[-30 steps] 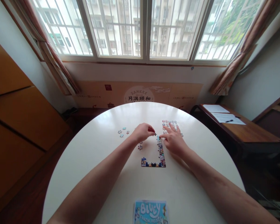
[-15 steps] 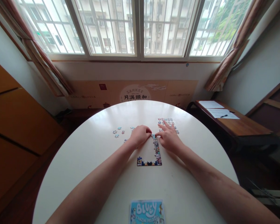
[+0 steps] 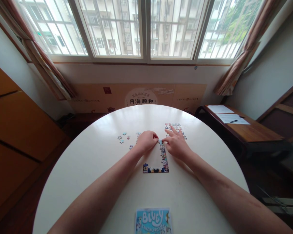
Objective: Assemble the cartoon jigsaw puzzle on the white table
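Observation:
A partly joined jigsaw puzzle point(image 3: 164, 157) lies on the white table, its right side and bottom edge forming an L with a short corner at the left. At its top end is a light blue puzzle piece point(image 3: 160, 141). My left hand point(image 3: 147, 141) has thumb and fingers pinched together at that piece's left side. From the right, my right hand point(image 3: 177, 143) touches close to the same piece with its thumb, the other fingers spread over rows of loose puzzle pieces point(image 3: 174, 124). Part of those rows is hidden beneath it.
Several loose pieces point(image 3: 122, 141) are scattered left of my left hand. A blue "Bluey" picture card point(image 3: 153, 221) lies at the table's near edge. The round white table point(image 3: 88, 175) faces a window. At right, a wooden bench point(image 3: 258, 131) bears papers point(image 3: 230, 118) and a pen.
Both hands stay at the top end of the puzzle with almost the same pose. The whole view has shifted very slightly.

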